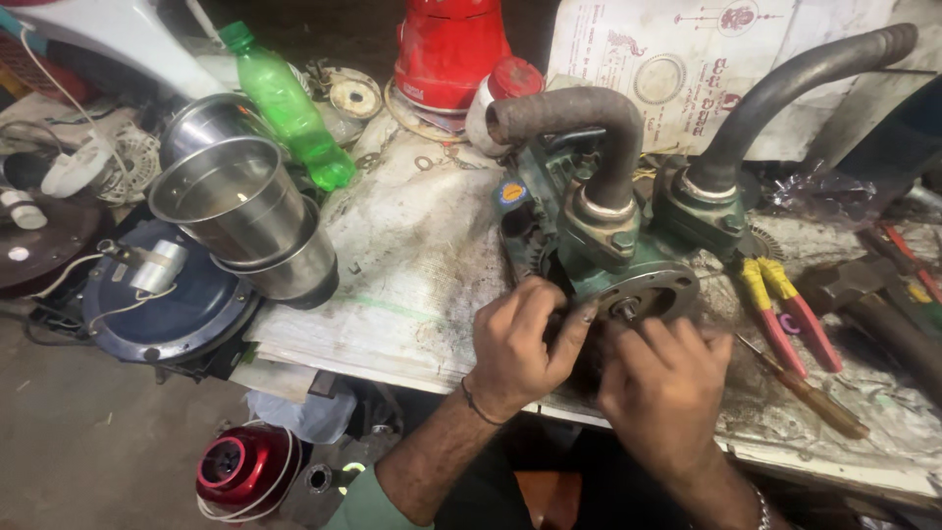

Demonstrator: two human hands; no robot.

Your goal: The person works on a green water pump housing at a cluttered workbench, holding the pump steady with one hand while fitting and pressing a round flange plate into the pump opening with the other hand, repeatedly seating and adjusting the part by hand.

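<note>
Only one view here, the head camera looking down at a messy workbench (412, 294) covered in dirty, stained paper.

Both hands are on a green water pump (608, 245) that sits near the front edge of the bench, right of centre. The left hand (520, 344) is curled against the pump's near face, fingers bent and thumb pressed up toward the round metal flange (643, 294) with its little shaft in the middle. The right hand (662, 383) sits just beside it, fingers bunched together and pushed up under that same flange. The two hands are close together, nearly touching. Can't tell if either one is actually pinching a small part, the fingertips hide it.

Two bent grey rubber hoses (608, 147) stick up out of the pump's top.

Other stuff around: red and yellow handled pliers (785, 314) just right of the pump, and a wooden handled screwdriver (805, 388) lying near the right hand. On the left, a stack of steel mixer jars (235, 206) tipped on their side, a green plastic bottle (289, 108) behind them, and a dark blue round cover (162, 294) with wires. A red appliance base (446, 49) sits at the back, and a small red motor part (240, 466) is down on the floor.
</note>
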